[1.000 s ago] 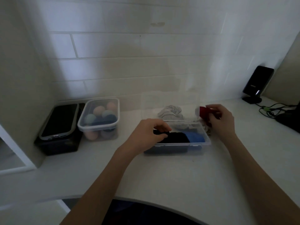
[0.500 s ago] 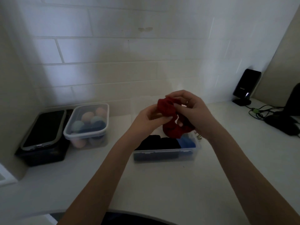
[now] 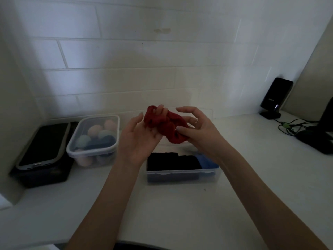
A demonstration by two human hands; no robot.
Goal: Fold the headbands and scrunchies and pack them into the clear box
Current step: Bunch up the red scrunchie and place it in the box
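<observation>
White counter (image 3: 180,213), tiled wall behind. Clear box (image 3: 182,175) sits low on it, long side left-right, holding folded black (image 3: 173,160) and blue (image 3: 207,162) cloth pieces. Red scrunchie (image 3: 167,126), soft and ruffled, is held in the air above the box, long axis running upper-left to lower-right. Left hand (image 3: 138,139) palm up, fingers threaded through its loop. Right hand (image 3: 200,129) pinches the lower-right end, index finger raised. Lidded tub (image 3: 93,139) of pastel balls further left.

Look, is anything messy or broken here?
Nothing stands out. Both hands hold the red scrunchie above the box, and the dark and blue pieces inside lie neat.
</observation>
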